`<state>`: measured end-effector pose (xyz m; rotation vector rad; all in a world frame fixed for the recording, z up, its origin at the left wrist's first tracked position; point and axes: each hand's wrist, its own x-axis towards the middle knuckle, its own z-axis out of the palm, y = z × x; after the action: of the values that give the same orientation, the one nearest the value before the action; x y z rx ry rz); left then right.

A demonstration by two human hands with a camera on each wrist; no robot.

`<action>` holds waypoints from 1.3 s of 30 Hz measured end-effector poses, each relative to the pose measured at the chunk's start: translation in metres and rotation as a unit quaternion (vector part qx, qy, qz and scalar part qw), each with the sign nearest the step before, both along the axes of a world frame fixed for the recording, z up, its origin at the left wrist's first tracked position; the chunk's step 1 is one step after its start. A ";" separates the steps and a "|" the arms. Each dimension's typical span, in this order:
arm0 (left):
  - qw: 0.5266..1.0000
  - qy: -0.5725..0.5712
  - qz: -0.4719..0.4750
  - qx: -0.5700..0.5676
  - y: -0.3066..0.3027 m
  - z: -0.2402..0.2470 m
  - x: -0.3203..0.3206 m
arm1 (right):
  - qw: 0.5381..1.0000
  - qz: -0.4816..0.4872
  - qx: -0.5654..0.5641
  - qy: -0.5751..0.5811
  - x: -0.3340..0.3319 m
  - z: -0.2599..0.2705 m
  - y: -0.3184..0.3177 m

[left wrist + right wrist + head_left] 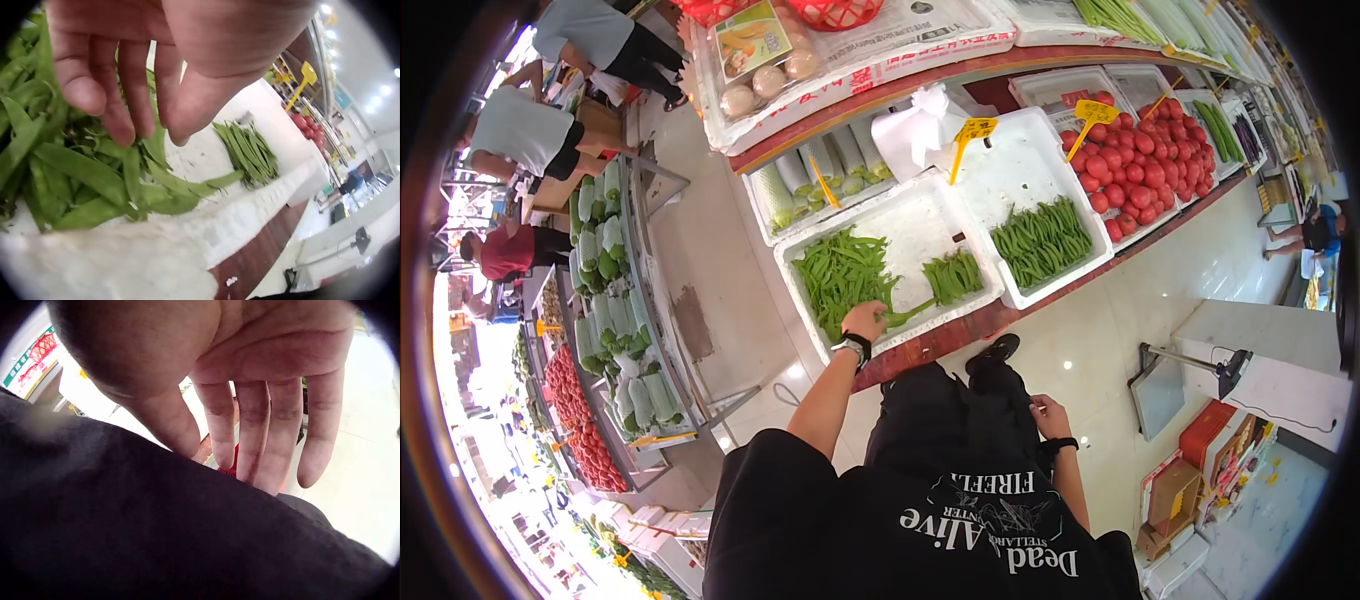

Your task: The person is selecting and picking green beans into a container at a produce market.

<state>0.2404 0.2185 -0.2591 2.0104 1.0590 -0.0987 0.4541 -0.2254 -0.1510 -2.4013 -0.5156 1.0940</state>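
My left hand (863, 322) reaches over the near edge of a white foam box (908, 222), at a loose heap of snow peas (840, 270). In the left wrist view its fingers (128, 81) hang down, loosely bent, with the thumb tip close to the index fingertip and no pod visible between them. Some snow peas (181, 187) lie just below the fingertips. A smaller bunch of snow peas (952, 277) lies lined up at the box's right side. My right hand (1050, 415) hangs beside the black trousers, fingers (253, 425) relaxed and holding nothing.
Right of the box stand another foam box with slender green pods (1040, 240) and a heap of tomatoes (1140, 165). Yellow price tags (975, 130) stick up between boxes. A red shelf edge (930, 345) runs in front. Wrapped gourds (605, 320) fill a rack at left.
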 end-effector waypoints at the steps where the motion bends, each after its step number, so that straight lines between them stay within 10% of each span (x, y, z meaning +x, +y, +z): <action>1: 0.999 0.033 -0.028 0.003 -0.003 0.003 0.012 | 1.000 0.003 0.002 -0.001 0.000 0.001 0.001; 12: 0.977 0.103 -0.130 0.133 -0.032 -0.035 0.100 | 0.997 -0.056 -0.049 -0.022 -0.029 0.024 -0.043; 16: 0.963 0.161 -0.200 0.078 -0.028 -0.024 0.108 | 0.994 -0.083 -0.064 -0.015 -0.046 0.022 -0.066; 26: 0.988 0.152 -0.009 -0.030 -0.005 -0.038 0.083 | 0.995 -0.091 -0.041 -0.004 -0.062 0.002 -0.065; 39: 0.968 0.178 -0.139 -0.113 0.027 -0.010 0.075 | 0.995 -0.096 -0.035 0.000 -0.056 0.002 -0.063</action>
<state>0.3154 0.2450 -0.2696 1.9587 0.9214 -0.7204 0.3977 -0.2879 -0.1495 -2.4510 -0.2431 1.0426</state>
